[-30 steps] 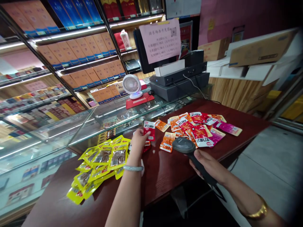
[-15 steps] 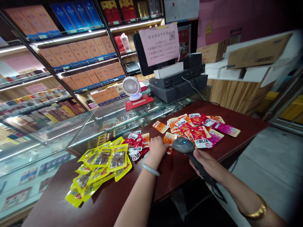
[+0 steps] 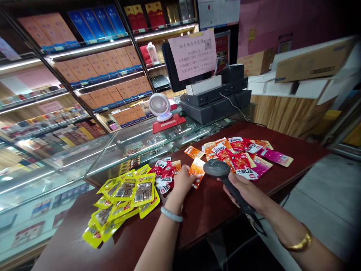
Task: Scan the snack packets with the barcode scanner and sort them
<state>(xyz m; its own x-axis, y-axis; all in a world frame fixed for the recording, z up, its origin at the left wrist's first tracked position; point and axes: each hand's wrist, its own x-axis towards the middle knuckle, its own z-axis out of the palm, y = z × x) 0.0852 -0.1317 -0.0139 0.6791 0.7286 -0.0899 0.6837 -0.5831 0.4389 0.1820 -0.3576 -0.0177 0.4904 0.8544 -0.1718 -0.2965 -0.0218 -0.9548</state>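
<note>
My right hand [image 3: 245, 190] is wrapped round the handle of a dark barcode scanner [image 3: 217, 168], its head pointing left above the counter. In my left hand [image 3: 182, 183] an orange snack packet [image 3: 197, 170] is pinched at its edge, lifted a little and tilted beside the scanner head. Just left of that hand lies a small pile of red and white snack packets [image 3: 164, 174]. Further left, yellow snack packets [image 3: 124, 199] with clear windows overlap in a heap. Right of the scanner spreads a pile of red, orange and purple packets [image 3: 239, 158].
A dark red counter [image 3: 290, 141] carries the packets. Behind it are a glass display case [image 3: 107, 150], a small white fan [image 3: 159, 105] on a red mat, a black cash drawer [image 3: 216, 107] and a monitor with a pink paper sign [image 3: 193, 56]. Boxes [image 3: 313, 64] stand at right.
My left hand has drawn the orange packet slightly toward me and raised it off the counter. The scanner has come a little left and closer to it. The view has shifted slightly.
</note>
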